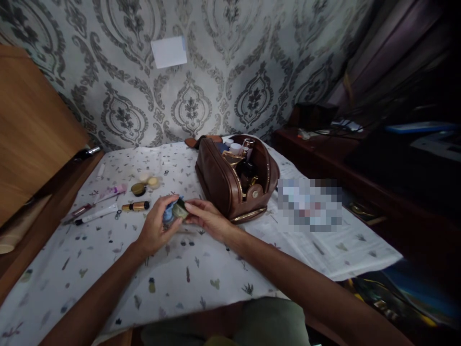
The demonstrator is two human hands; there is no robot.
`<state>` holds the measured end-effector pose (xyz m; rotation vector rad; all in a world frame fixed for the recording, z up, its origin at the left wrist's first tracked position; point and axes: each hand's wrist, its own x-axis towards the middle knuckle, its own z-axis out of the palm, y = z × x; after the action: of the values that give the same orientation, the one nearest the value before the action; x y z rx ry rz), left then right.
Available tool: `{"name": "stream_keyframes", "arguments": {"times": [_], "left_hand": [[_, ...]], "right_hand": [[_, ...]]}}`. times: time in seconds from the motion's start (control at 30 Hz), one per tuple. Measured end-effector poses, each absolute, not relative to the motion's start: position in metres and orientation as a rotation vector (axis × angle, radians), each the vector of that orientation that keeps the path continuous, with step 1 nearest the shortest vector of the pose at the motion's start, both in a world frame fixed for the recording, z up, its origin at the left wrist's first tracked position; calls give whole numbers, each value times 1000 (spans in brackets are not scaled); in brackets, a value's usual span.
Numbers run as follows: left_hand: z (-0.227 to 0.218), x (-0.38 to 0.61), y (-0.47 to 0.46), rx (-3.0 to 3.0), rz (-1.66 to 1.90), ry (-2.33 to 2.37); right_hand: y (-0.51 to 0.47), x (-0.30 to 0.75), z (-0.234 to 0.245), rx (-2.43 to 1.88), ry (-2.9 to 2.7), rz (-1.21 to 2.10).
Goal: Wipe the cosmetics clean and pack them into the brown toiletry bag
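Over the patterned white cloth, my left hand (156, 226) is closed around a crumpled blue cloth (167, 213). A small greenish item (179, 209) sits against that cloth, its kind unclear. My right hand (209, 220) grips the item's right side with its fingertips. Just right of my hands stands a brown cosmetic bag (219, 182), unzipped and packed with bottles and jars (236, 148). To the left lie a gold tube with black ends (135, 206), a white tube (96, 214), a pink tube (110, 192) and a small round dark-rimmed pot (138, 189).
A wooden panel (36, 129) borders the table on the left. A patterned wall (190, 101) rises behind it, with a white paper (169, 52) on it. At right, a blurred patch (309, 205) covers something on the white cloth (201, 274). Cables lie on a dark red surface beyond.
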<state>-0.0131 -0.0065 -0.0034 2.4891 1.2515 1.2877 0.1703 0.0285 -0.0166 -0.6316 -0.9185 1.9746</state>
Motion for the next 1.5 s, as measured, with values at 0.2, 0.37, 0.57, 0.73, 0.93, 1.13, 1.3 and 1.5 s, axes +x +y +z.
{"name": "stream_keyframes", "arguments": {"times": [0.2, 0.37, 0.57, 0.73, 0.93, 1.13, 1.3, 1.5], "left_hand": [[-1, -14, -4, 2765, 1302, 1163], [4, -17, -6, 2914, 1212, 1082], [3, -16, -9, 2929, 1044, 935], [2, -22, -4, 2835, 1077, 1018], [-3, -28, 1, 2303, 978, 1417], [-8, -15, 1, 1903, 1104, 1319], [-13, -6, 2, 1550, 1130, 1281], [-17, -6, 1, 1352, 1039, 1248]], "right_hand": [[29, 167, -23, -662, -914, 1925], [29, 167, -24, -616, -884, 1918], [29, 167, -24, -600, -842, 1898], [29, 169, -24, -642, -911, 1941], [29, 168, -23, -579, -1004, 1891], [27, 173, -20, -610, -1428, 1441], [20, 184, -16, -647, -1963, 715], [21, 186, -21, -719, -2002, 573]]}}
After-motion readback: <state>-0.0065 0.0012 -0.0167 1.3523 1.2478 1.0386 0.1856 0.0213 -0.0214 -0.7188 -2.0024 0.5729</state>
